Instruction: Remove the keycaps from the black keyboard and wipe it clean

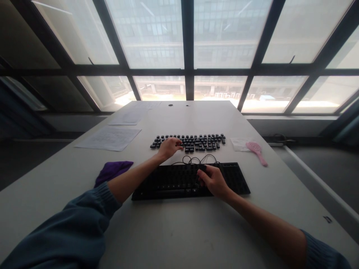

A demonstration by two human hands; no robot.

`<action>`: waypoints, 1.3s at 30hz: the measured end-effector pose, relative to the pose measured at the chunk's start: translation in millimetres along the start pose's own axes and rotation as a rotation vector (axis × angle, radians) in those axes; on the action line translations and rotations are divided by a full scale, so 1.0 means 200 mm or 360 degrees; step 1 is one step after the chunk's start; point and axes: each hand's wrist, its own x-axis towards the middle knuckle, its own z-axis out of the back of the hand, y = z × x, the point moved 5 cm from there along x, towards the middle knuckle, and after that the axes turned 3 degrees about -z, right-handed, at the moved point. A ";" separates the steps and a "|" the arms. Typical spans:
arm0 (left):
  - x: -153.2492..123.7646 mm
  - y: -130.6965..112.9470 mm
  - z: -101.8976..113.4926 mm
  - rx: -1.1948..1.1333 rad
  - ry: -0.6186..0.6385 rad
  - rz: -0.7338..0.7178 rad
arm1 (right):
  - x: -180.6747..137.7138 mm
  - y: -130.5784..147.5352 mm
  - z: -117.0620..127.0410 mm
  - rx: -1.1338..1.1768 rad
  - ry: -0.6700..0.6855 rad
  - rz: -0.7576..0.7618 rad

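A black keyboard lies on the white table in front of me, its black cable looped just behind it. Beyond it several loose black keycaps are laid out in rows. My left hand reaches over the left part of those keycaps, fingers curled down onto them in a pinch. My right hand rests on the middle of the keyboard with fingers bent and pressed on the keys; what it holds, if anything, is hidden.
A purple cloth lies left of the keyboard. A pink brush rests on a white sheet at the right. Printed papers lie at the far left. Large windows rise behind the table's far edge.
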 end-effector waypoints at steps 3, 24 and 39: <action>-0.08 -0.07 0.11 -0.0097 -0.0133 -0.0069 | 0.00 -0.01 0.00 0.0015 -0.0014 0.0007; -0.80 -0.59 -0.05 -0.0114 0.0160 -0.0798 | 0.01 -0.01 0.04 0.0143 -0.0218 0.0008; -0.81 -0.63 -0.08 -0.0042 0.0191 -0.0777 | 0.01 0.00 0.04 0.0095 -0.0206 0.0008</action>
